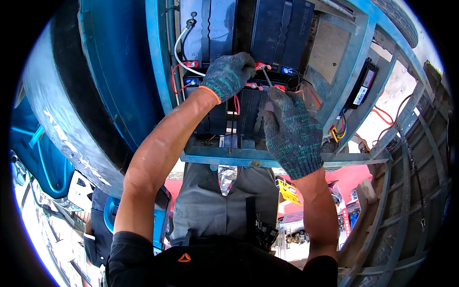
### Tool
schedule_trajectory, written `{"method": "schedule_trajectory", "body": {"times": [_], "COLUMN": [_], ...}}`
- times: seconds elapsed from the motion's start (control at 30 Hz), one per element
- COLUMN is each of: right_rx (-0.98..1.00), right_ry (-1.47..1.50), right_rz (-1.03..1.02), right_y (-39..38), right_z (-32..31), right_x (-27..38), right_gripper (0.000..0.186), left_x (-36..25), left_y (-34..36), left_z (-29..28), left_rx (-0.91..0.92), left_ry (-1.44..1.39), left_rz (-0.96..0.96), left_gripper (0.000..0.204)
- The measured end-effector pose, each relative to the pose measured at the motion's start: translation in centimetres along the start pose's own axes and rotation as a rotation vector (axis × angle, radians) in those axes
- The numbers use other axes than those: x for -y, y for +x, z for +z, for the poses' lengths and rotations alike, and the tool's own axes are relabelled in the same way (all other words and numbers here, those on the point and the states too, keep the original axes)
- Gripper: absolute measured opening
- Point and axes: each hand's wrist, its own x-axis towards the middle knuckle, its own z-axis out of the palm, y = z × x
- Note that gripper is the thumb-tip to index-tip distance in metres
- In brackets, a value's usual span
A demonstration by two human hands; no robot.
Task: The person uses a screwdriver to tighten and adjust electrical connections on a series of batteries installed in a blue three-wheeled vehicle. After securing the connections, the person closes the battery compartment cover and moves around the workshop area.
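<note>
Both my hands wear dark green-grey knit gloves and work over several black batteries (282,31) set in a blue metal frame (239,155). My right hand (294,131) is closed around a screwdriver (267,76), its handle hidden in the glove. The metal shaft slants up and left to a red battery terminal (260,65). Just left of that terminal, my left hand (227,74) has its fingers curled; whatever they grip is hidden. A blue-covered terminal (288,70) sits to the right. Another red terminal (254,86) lies below the gap between my hands.
A white cable (178,45) with a ring end loops along the left battery. Red wire (173,79) runs beside it. A black finned module (364,82) is mounted on the right frame bar, above coloured wires (342,130). A large grey-blue curved panel (62,105) fills the left.
</note>
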Motion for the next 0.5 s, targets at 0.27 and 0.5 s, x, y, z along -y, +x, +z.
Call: {"method": "schedule_trajectory", "body": {"times": [0.27,0.5], "right_rx": [0.175,0.167], "right_ry": [-0.149,-0.441], "right_rz": [-0.157,-0.322], "right_y": [2.9,2.3], "right_z": [-2.9,-2.1], "right_x": [1.4,0.2], "right_gripper": [0.053,0.049], "left_x": [-0.1,0.1], "left_y": [0.1,1.2], "left_z": [-0.5,-1.9], "left_rx": [0.009,0.051], "left_ry": [0.149,0.222], "left_rz": [-0.101,0.083], "left_gripper": [0.032,0.035]}}
